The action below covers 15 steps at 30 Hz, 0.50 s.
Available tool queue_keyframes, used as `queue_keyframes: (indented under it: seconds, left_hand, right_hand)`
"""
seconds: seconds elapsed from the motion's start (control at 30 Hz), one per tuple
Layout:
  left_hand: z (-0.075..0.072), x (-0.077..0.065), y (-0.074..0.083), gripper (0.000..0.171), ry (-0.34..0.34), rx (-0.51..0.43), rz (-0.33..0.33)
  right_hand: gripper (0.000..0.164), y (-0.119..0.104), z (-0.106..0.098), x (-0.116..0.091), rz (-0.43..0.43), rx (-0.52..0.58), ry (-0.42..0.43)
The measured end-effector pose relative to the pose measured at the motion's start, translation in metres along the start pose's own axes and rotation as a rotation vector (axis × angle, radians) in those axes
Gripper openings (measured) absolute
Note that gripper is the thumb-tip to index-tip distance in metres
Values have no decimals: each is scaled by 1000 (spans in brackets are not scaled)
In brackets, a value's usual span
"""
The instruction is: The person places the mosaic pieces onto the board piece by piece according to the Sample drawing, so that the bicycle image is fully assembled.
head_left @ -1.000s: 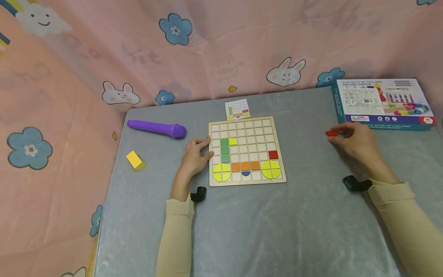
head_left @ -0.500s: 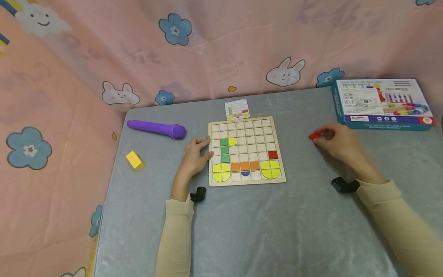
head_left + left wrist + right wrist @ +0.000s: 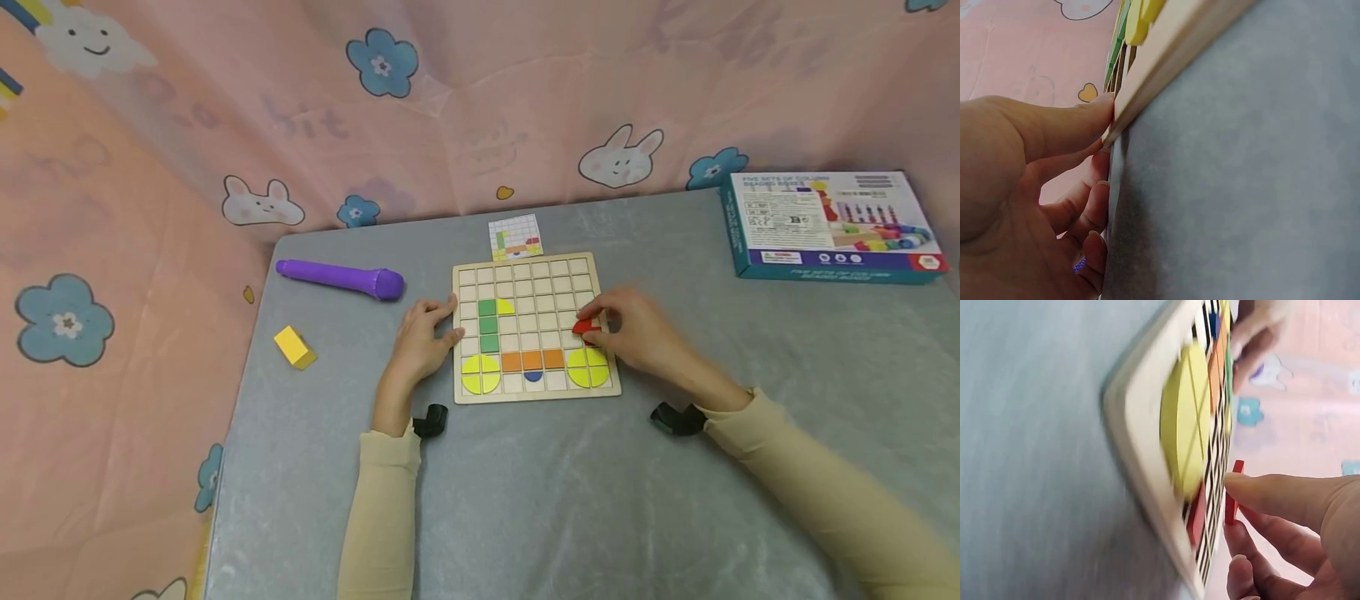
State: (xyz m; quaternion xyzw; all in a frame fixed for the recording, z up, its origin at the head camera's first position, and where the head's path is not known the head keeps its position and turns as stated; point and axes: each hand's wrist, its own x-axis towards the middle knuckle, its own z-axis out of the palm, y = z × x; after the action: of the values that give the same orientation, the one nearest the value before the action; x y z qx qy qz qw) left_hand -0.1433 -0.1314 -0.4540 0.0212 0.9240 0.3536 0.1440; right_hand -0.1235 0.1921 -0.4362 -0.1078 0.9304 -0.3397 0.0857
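Observation:
My right hand [image 3: 637, 329] pinches a red quarter-round piece [image 3: 581, 327] between thumb and fingers, above the right part of the wooden grid board [image 3: 536, 399]. In the right wrist view this red piece [image 3: 1235, 494] stands on edge, apart from the board surface. Beside it a red square [image 3: 1196, 515] sits in the board. With thumb and index fingertip, my left hand [image 3: 422, 342] touches the board's left edge. Green squares [image 3: 487, 325], orange squares [image 3: 532, 360], a blue half-round [image 3: 533, 376] and yellow quarter-rounds [image 3: 587, 367] lie in the grid.
A small pattern card [image 3: 515, 237] lies behind the board. To the left are a purple microphone-shaped object [image 3: 341, 278] and a yellow block [image 3: 296, 347]. A toy box [image 3: 832, 225] stands at the back right, near the pink curtain [image 3: 465, 108].
My right hand has moved left from near the toy box to over the board, carrying the red quarter-round piece. The left hand has stayed at the board's edge.

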Motion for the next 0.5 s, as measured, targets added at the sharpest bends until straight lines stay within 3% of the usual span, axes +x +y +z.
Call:
queue_keyframes:
  seconds: [0.2,0.5]
  left_hand:
    - [0,0,0,62,5,-4,-1]
    - [0,-1,0,63,12,0,13]
  right_hand:
    - [18,-10,12,3,-14,20,-48]
    - [13,-8,13,5,-34,15,-72]
